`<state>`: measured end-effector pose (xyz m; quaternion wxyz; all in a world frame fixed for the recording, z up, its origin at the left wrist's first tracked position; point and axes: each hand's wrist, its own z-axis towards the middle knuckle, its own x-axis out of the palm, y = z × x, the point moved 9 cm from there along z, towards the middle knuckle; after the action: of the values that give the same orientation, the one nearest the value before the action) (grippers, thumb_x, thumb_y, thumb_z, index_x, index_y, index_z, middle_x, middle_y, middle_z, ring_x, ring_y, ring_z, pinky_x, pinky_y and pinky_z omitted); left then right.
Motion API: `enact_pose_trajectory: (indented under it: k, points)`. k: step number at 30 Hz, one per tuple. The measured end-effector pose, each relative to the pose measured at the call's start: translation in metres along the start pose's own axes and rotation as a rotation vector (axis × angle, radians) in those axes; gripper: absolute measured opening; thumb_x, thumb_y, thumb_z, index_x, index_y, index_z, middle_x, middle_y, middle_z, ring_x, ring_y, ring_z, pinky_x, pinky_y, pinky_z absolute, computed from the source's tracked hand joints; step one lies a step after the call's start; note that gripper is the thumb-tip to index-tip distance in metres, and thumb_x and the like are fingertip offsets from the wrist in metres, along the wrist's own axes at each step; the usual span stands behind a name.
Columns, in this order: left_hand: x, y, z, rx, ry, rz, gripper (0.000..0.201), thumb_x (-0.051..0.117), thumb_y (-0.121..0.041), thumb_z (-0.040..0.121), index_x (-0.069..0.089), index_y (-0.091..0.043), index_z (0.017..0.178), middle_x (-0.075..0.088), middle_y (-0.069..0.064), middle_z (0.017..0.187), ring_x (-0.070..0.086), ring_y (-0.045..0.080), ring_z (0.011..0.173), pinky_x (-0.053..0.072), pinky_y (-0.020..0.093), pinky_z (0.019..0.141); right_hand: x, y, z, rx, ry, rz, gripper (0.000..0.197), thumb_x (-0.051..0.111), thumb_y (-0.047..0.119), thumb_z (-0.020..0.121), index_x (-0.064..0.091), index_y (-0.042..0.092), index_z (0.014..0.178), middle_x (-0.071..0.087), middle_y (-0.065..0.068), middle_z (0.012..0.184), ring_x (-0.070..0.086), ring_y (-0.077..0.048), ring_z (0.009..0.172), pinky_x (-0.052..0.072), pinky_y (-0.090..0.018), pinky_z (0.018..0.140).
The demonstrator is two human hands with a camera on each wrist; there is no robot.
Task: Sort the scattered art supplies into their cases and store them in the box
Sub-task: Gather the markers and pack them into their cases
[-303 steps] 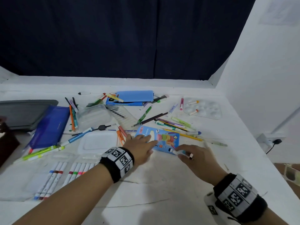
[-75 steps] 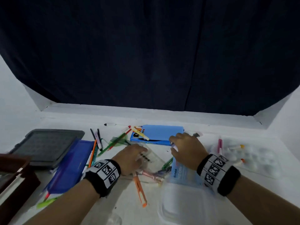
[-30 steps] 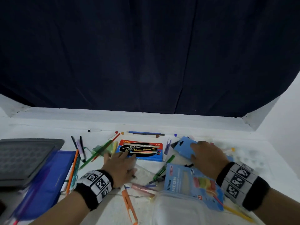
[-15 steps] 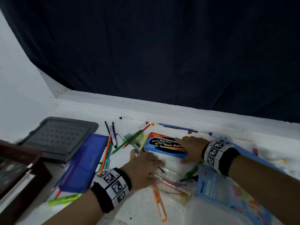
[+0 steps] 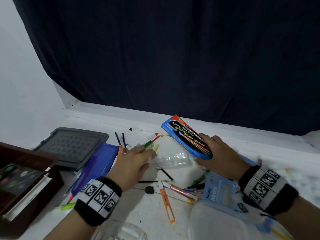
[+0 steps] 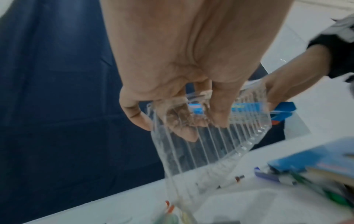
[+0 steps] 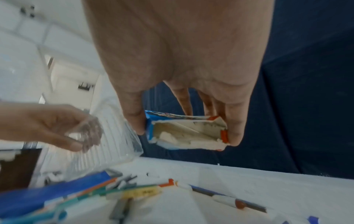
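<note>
Half a second ago the blue water colour box (image 5: 187, 138) lay flat on the bench (image 5: 225, 146), and now the right hand (image 5: 218, 155) has lifted it up and tipped it. That hand grips the box by its near end, with the thumb on one side and the fingers on the other, and the right wrist view shows this end open, with a white liner inside. Just beside the box, on its left, the left hand (image 5: 134, 166) pinches one end of a clear ribbed tray (image 5: 171, 161) and holds it off the bench. Both things look very light. The box is thin card, so a hard squeeze would likely crush it; holding it by its long edges seems safest. The tray is thin, bendy plastic that is probably slippery and may crackle or fold, so gripping its rim near the short end should work best. It looks made to slide into the box's open end. Below the box, loose pens (image 5: 166, 203) lie scattered on the bench. Far left of the box sits the dark wooden storage box (image 5: 26, 187), open, with a grey lid (image 5: 72, 146) behind it.
</note>
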<state>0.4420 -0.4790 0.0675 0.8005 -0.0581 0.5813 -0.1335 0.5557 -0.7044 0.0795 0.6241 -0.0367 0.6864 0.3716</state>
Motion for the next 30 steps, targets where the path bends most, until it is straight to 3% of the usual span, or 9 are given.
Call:
enact_pose_trajectory:
  k: [3,6,9,11,13,18,22,26,30]
  points:
    - [-0.036,-0.011,-0.028,-0.01,-0.066,-0.229,0.028,0.074,-0.024,0.087,0.06,-0.037,0.108,0.058,-0.021,0.083,0.059,-0.001,0.079,0.049,0.033,0.073,-0.017,0.001,-0.042,-0.005,-0.083,0.097,0.07,0.069,0.053,0.081,0.035,0.038,0.14,0.048,0.01,0.108,0.054,-0.009,0.099,0.045,-0.024,0.079]
    - [-0.056,-0.033,-0.066,-0.016,-0.031,-0.386,0.025,0.072,-0.029,0.088,0.062,-0.033,0.111,0.066,-0.013,0.082,0.065,0.005,0.082,0.051,0.023,0.075,-0.016,-0.013,-0.087,0.088,-0.111,0.196,0.085,0.075,0.055,0.075,0.032,0.035,0.146,0.052,0.006,0.115,0.058,-0.014,0.105,0.049,-0.035,0.09]
    - [-0.06,-0.061,-0.102,0.002,0.046,-0.486,0.021,0.069,-0.039,0.091,0.065,-0.037,0.111,0.067,-0.01,0.082,0.067,0.009,0.08,0.05,0.021,0.077,-0.007,-0.018,-0.139,0.166,-0.104,0.265,0.088,0.078,0.054,0.072,0.035,0.036,0.146,0.054,0.007,0.117,0.059,-0.013,0.103,0.047,-0.034,0.092]
    - [-0.055,-0.074,-0.119,-0.001,0.085,-0.522,0.017,0.07,-0.039,0.091,0.069,-0.038,0.108,0.068,-0.01,0.083,0.066,0.01,0.08,0.049,0.02,0.077,0.001,-0.013,-0.172,0.15,-0.042,0.265,0.089,0.076,0.056,0.073,0.032,0.038,0.148,0.051,0.015,0.121,0.055,-0.01,0.111,0.044,-0.031,0.097]
    - [-0.041,-0.086,-0.134,0.006,0.162,-0.528,0.018,0.071,-0.036,0.089,0.071,-0.04,0.107,0.068,-0.014,0.086,0.065,0.008,0.084,0.048,0.019,0.077,0.004,-0.006,-0.202,0.1,0.007,0.219,0.097,0.066,0.075,0.067,0.029,0.04,0.149,0.047,0.017,0.127,0.05,-0.007,0.118,0.043,-0.031,0.101]
    - [0.015,-0.127,-0.172,0.088,0.386,-0.519,0.019,0.068,-0.036,0.092,0.071,-0.037,0.11,0.064,-0.017,0.088,0.061,-0.001,0.085,0.046,0.016,0.08,0.03,0.001,-0.26,-0.011,0.279,0.093,0.094,0.042,0.1,0.055,0.022,0.056,0.135,0.038,0.026,0.127,0.043,0.005,0.117,0.039,-0.018,0.098]
    - [0.057,-0.141,-0.191,0.094,0.469,-0.483,0.018,0.065,-0.036,0.093,0.071,-0.033,0.11,0.066,-0.01,0.094,0.061,0.001,0.085,0.051,0.027,0.083,0.057,-0.008,-0.298,-0.032,0.445,0.045,0.085,0.062,0.079,0.069,0.022,0.053,0.14,0.033,0.03,0.122,0.044,0.007,0.116,0.038,-0.013,0.097]
    - [0.074,-0.142,-0.193,0.079,0.471,-0.385,0.031,0.056,-0.044,0.094,0.068,-0.034,0.12,0.064,-0.006,0.1,0.058,0.003,0.089,0.047,0.021,0.083,0.067,-0.025,-0.319,0.011,0.494,-0.077,0.086,0.063,0.063,0.073,0.021,0.046,0.146,0.03,0.025,0.123,0.047,0.004,0.111,0.041,-0.014,0.095]
    - [0.086,-0.144,-0.196,0.061,0.511,-0.338,0.044,0.044,-0.051,0.092,0.065,-0.033,0.127,0.062,-0.004,0.109,0.06,0.01,0.102,0.049,0.032,0.093,0.07,-0.036,-0.331,0.053,0.525,-0.196,0.091,0.063,0.053,0.074,0.015,0.04,0.151,0.031,0.016,0.125,0.042,-0.004,0.114,0.041,-0.021,0.099]
